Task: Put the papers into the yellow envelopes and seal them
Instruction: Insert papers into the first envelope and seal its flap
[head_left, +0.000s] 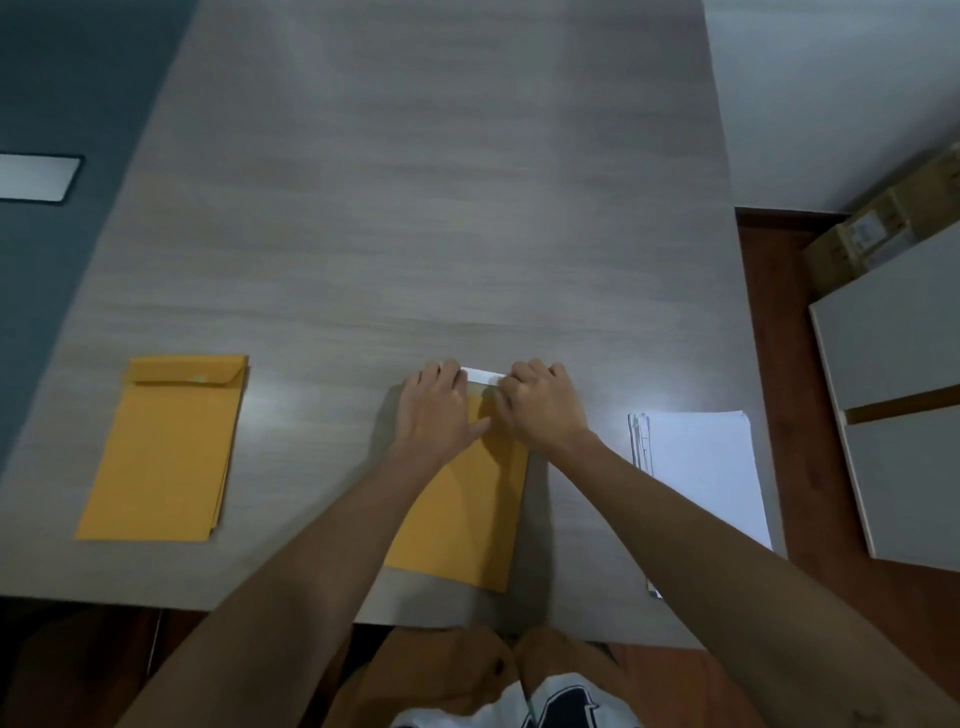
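Note:
A yellow envelope (467, 509) lies on the grey table (415, 208) right in front of me, its mouth at the far end. A strip of white paper (483, 375) sticks out of that mouth between my hands. My left hand (439, 410) lies over the envelope's top left corner with its fingers bent over the edge. My right hand (540, 408) is at the top right corner, fingers curled at the mouth around the paper's edge. A stack of yellow envelopes (166, 447) lies to the left, the flap of the top one folded down.
A pile of white papers (701, 467) lies at the table's right edge. Off the table to the right stand a grey cabinet (904, 405) and a cardboard box (878, 228) on the brown floor. My knees are under the near table edge.

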